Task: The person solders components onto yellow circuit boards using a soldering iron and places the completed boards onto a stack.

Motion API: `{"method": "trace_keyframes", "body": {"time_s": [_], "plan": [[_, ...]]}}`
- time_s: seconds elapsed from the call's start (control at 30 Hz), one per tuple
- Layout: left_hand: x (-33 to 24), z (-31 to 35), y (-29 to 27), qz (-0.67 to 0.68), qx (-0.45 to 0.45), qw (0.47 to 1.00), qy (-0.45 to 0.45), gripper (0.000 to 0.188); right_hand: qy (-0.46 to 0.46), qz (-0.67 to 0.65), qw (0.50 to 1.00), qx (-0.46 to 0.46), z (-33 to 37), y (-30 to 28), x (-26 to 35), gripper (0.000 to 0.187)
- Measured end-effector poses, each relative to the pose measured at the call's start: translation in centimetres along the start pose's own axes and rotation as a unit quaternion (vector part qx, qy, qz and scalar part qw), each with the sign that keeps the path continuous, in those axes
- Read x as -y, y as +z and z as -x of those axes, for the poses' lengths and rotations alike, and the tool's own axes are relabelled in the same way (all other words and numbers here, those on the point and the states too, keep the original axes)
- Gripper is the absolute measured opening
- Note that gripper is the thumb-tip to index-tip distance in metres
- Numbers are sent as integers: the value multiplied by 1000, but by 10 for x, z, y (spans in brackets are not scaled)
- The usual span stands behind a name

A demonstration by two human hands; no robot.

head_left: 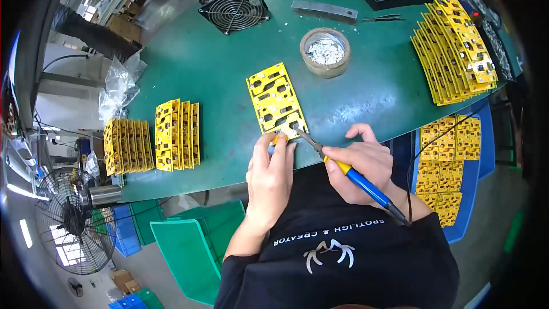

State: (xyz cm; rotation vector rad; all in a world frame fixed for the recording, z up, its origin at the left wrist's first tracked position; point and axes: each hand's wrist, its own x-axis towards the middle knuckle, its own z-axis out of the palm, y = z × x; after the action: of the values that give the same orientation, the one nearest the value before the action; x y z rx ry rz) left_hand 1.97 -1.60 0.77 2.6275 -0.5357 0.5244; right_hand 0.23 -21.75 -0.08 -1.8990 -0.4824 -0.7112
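A yellow circuit board panel with dark cutouts and small parts lies on the green bench. At its near end my left hand is closed, fingertips pressed together on the board's edge. A blue and yellow soldering iron is gripped in my right hand. Its metal tip meets or hovers just over the panel's near right corner; touching or not, I cannot tell. My right index finger and thumb wrap the yellow part of the handle. Whatever sits under my left fingertips is mostly hidden.
Yellow panels stand in rows at left and are stacked at far right. A round pot of whitish flakes sits beyond the board, near a black fan, metal bar and tweezers. A blue bin holds more panels.
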Motion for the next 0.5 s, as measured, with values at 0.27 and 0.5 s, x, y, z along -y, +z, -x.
{"method": "trace_keyframes", "body": {"time_s": [0.27, 0.5], "plan": [[-2, 5, 11, -6, -51, 999, 3, 18, 5, -10, 1000, 5, 0, 2, -1, 24], [-4, 5, 13, 1, -65, 998, 13, 18, 8, -17, 1000, 8, -2, 3, 0, 24]]}}
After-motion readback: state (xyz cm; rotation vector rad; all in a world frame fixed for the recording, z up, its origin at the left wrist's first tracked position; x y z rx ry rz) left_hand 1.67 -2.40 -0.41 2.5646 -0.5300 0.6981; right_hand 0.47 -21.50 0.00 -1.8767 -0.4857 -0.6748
